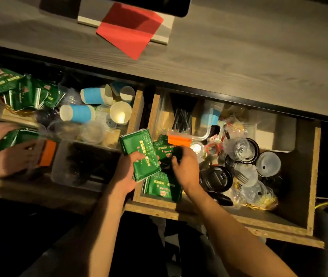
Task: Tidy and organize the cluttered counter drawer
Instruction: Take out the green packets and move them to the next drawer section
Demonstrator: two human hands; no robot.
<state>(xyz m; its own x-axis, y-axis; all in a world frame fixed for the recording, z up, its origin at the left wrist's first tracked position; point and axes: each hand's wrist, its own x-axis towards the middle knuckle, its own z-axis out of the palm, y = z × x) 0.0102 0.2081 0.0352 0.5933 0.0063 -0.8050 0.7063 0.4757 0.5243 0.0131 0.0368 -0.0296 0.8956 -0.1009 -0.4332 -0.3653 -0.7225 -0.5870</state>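
Head view: sorting step, gathering flat green foil sachets [160,188] out of right chipboard drawer [310,176]. Left hand [128,172] gripping stack of green sachets [139,154], thumb curled over top. Right hand [183,166] just beside, fingers curled down onto loose sachets beneath; whether pinching one, cannot tell. Next, probably: lifting another sachet, squaring onto stack. Another person's hands [9,152] at far left.
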